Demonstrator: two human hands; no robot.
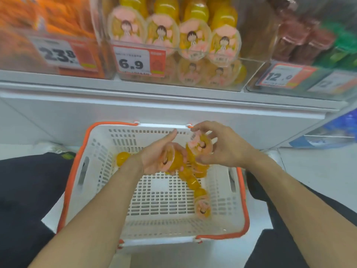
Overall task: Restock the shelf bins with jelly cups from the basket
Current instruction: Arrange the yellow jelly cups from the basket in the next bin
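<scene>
Both hands, left point(154, 157) and right point(222, 146), each grip yellow jelly cups point(201, 145) with pink cartoon lids

Both forearms were bare, with no sleeves visible. The left hand point(154, 157) and right hand point(224, 147) carried no gloves, rings or watch. The legs wore black trousers point(25, 190).

Basket point(100, 151): white perforated plastic, matt. Jelly cups point(201, 145): glossy clear plastic. Shelf bin point(249, 74): clear plastic.
</scene>
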